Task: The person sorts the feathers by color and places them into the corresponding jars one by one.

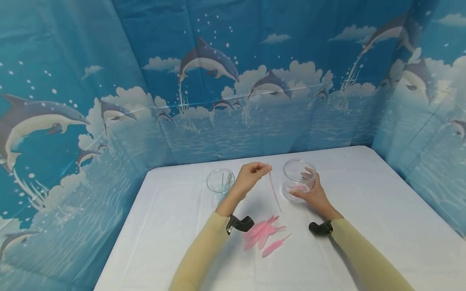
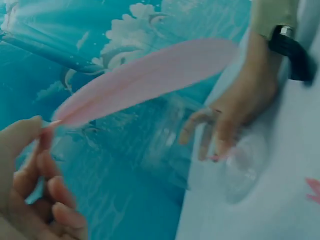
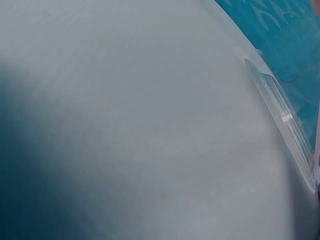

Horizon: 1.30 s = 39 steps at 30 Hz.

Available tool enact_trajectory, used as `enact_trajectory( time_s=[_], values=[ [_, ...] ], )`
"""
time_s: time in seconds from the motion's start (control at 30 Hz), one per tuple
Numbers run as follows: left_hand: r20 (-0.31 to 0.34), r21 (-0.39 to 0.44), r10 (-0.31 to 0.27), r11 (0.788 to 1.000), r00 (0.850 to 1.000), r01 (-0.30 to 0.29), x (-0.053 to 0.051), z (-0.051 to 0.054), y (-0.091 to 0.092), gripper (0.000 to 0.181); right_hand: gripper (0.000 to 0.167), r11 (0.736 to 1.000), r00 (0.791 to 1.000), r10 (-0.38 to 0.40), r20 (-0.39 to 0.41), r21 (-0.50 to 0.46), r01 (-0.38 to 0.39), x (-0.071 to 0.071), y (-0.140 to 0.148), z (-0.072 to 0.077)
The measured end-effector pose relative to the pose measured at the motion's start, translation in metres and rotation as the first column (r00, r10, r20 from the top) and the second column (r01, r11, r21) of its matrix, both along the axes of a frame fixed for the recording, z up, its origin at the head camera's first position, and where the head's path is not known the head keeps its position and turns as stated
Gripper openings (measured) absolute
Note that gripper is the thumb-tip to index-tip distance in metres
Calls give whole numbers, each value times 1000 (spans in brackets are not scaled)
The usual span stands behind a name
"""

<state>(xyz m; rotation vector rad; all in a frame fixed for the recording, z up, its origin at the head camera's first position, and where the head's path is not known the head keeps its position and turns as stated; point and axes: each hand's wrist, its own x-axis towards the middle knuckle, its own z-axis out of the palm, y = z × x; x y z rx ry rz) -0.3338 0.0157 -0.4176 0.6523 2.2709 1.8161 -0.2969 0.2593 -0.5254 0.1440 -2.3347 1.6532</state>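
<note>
My left hand [image 1: 249, 178] pinches a pink feather [image 1: 274, 192] by its quill end, up over the table between two clear jars. In the left wrist view the feather [image 2: 150, 82] stretches out flat and wide from the thumb and fingertip of that hand [image 2: 35, 185]. My right hand [image 1: 316, 195] grips the right-hand clear jar [image 1: 290, 176] from its right side, thumb in front and fingers behind. Something pink shows through the lower wall of this jar. In the right wrist view only the edge of a clear vessel [image 3: 287, 120] appears; the right hand is mostly out of that frame.
At the left stands another clear jar [image 1: 219, 182] with thin greyish-green pieces in it. A pile of pink feathers [image 1: 259, 234] lies between the forearms, one single feather [image 1: 273, 247] beside it. A dolphin-print curtain [image 1: 225, 121] hangs behind the white table [image 1: 164, 242].
</note>
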Motion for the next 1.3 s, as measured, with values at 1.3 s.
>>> enact_trajectory(
  time_s=[1.3],
  values=[
    [-192,-469,-93,883,977,-8,-2,-84,-6,26,104,1000,1000,-9,-2,-16,9,-20,14,-34]
  ],
)
